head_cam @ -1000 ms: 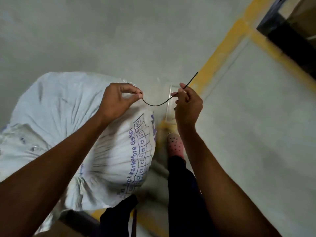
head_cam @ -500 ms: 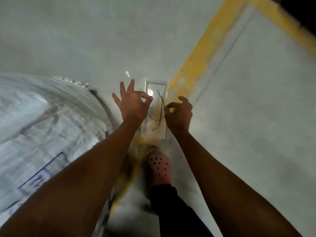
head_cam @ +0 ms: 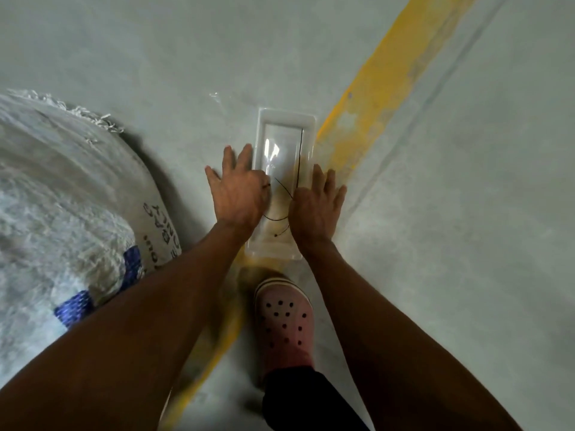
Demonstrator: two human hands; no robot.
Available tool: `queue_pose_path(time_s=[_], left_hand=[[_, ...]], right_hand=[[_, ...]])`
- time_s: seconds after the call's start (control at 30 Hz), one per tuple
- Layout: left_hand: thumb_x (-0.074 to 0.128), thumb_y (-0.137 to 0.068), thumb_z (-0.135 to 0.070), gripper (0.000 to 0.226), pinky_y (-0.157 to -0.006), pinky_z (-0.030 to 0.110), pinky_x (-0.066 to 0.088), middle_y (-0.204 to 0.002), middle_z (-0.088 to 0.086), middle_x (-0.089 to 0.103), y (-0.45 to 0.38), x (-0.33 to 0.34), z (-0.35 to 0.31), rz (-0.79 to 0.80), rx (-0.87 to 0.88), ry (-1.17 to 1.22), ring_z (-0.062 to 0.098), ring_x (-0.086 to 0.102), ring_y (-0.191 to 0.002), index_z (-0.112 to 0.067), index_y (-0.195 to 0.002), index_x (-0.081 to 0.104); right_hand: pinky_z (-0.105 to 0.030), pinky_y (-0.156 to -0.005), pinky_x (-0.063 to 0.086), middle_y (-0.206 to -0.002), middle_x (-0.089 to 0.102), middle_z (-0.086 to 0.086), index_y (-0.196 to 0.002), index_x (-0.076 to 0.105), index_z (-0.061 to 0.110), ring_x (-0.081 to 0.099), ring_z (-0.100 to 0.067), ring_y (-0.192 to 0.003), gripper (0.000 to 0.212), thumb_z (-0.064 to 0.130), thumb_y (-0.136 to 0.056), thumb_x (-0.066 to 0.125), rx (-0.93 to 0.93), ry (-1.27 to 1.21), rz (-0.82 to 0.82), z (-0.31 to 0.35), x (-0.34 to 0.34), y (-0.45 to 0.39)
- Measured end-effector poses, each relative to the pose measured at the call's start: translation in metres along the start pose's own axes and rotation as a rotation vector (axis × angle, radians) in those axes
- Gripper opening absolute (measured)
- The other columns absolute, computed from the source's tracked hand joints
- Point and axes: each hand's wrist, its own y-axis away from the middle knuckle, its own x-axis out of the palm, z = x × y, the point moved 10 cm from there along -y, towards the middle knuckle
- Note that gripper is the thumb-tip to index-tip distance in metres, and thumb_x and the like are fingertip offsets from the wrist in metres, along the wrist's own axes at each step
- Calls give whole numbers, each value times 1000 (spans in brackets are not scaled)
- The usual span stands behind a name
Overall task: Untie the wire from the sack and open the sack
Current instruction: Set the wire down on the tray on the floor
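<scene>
Below me is a pale grey concrete floor point(head_cam: 155, 42), smooth and dull, filling most of the frame. A broad yellow painted line point(head_cam: 373, 98) runs across it from the upper right down toward the lower middle, worn and patchy in places, with a thin darker seam just to its right following the same slant. A clear plastic tray point(head_cam: 286, 115) lies on the floor at the centre of the frame, its long side pointing up the picture and its right edge just beside the yellow line.

The white woven sack point(head_cam: 62, 188) bulges in from the left edge, blurred, with frayed threads along its upper rim, dark printed letters on its side and blue patches lower down. It sits well apart from the tray.

The thin black wire point(head_cam: 298, 157) lies inside the tray: one stretch runs almost straight along the right side, and the rest curls in loose loops at the near end, between my hands.

My arms come up from the bottom corners of the frame and meet at the tray. My left hand point(head_cam: 239, 191) is flat, palm down, fingers spread, over the tray's left edge. My right hand point(head_cam: 317, 206) is the same at the tray's right edge, fingers extended and apart. Neither hand grips anything; the wire's loops pass close to both, but I cannot tell whether they touch.

My pink clog point(head_cam: 284, 321) with dark holes stands on the floor just below the tray.
</scene>
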Motion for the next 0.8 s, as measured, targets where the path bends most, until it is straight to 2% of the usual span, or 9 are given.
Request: queue_pose_path(time_s=[0.1, 0.2, 0.3, 0.37, 0.43, 0.6, 0.7, 0.8], left_hand=[[71, -98, -36, 19, -121, 72, 26, -168, 7, 36, 4, 0, 1, 13, 1, 31, 37, 23, -160, -27, -112, 79], [72, -97, -37, 40, -123, 67, 26, -170, 9, 32, 13, -7, 0, 38, 60, 105, 37, 21, -161, -34, -136, 66], [75, -94, -42, 78, -126, 65, 22, -176, 11, 17, 24, -14, 4, 131, 81, 133, 37, 11, -163, -40, -160, 33], [77, -91, -46, 102, -127, 64, 14, -178, 9, 5, 33, -26, 9, 212, 56, 136, 36, 2, -164, -41, -166, 9], [78, -89, -49, 113, -128, 63, 12, -178, 8, -1, 44, -53, 12, 244, 55, 131, 36, 0, -164, -39, -166, -4], [82, -87, -43, 117, -129, 59, 19, -178, 11, 6, 80, -180, 12, 155, 130, 122, 38, 9, -164, -33, -168, -2], [82, -85, -49, 119, -130, 57, 16, -178, 9, 8, 107, -280, 31, 68, 159, 134, 36, 10, -164, -35, -168, -2], [81, -85, -54, 119, -130, 56, 15, -178, 9, 7, 143, -379, 63, -10, 159, 180, 36, 10, -164, -36, -168, -2]], right_hand=[[-70, -120, 25, -164, 39, -13, -101, 78, 19, 25, -46, -156, 12, 25, -91, 76, -5, -23, 16, -1, 2, 2], [-68, -122, 25, -172, 23, -13, -123, 69, 23, 15, -46, -159, 34, 29, -91, 78, -14, -162, 59, -6, -7, 9], [-68, -122, 22, -176, -4, -13, -157, 37, 31, 0, -46, -161, 77, 40, -92, 76, -57, -289, 200, -11, -15, 23], [-71, -122, 22, -176, -10, -14, -165, 16, 36, -3, -47, -161, 96, 46, -90, 75, -96, -306, 256, -13, -35, 34], [-72, -122, 23, -176, -11, -15, -167, 7, 38, -1, -48, -160, 107, 49, -87, 78, -136, -279, 289, -13, -65, 45], [-67, -123, 26, -176, -7, -16, -167, 5, 40, 4, -45, -161, 121, 51, -78, 87, -275, -276, 290, 24, -190, 63], [-63, -126, 24, -177, -9, -10, -165, 2, 45, 0, -38, -163, 125, 52, -75, 89, -393, -298, 278, 78, -286, 76], [-60, -127, 23, -177, -10, -8, -165, 2, 46, 0, -39, -163, 127, 56, -73, 90, -511, -280, 257, 144, -378, 96]])
